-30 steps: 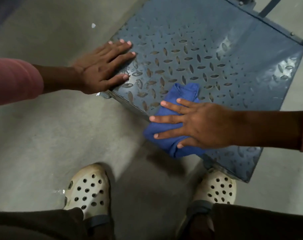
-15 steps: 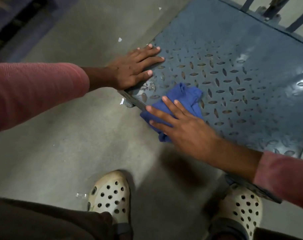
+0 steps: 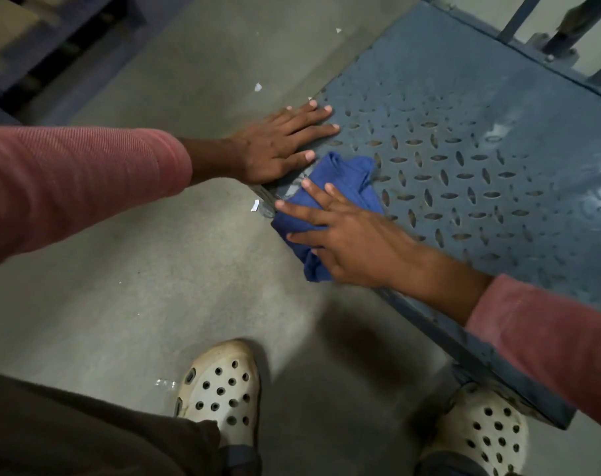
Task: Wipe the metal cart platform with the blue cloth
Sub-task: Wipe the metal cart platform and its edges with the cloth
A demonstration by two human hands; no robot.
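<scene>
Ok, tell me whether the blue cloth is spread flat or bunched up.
Bunched. The blue cloth shows folds and lumps under the right hand at the platform corner.

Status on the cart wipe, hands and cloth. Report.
Left hand flat on corner of the metal cart platform. Right hand flat, pressing the blue cloth at the near edge, cloth partly overhanging. Paper scraps on the floor beside the corner.

Platform [image 3: 464, 97] free rightward — left hand [image 3: 278, 146] blocks the near corner, rails [image 3: 517, 15] behind.
</scene>
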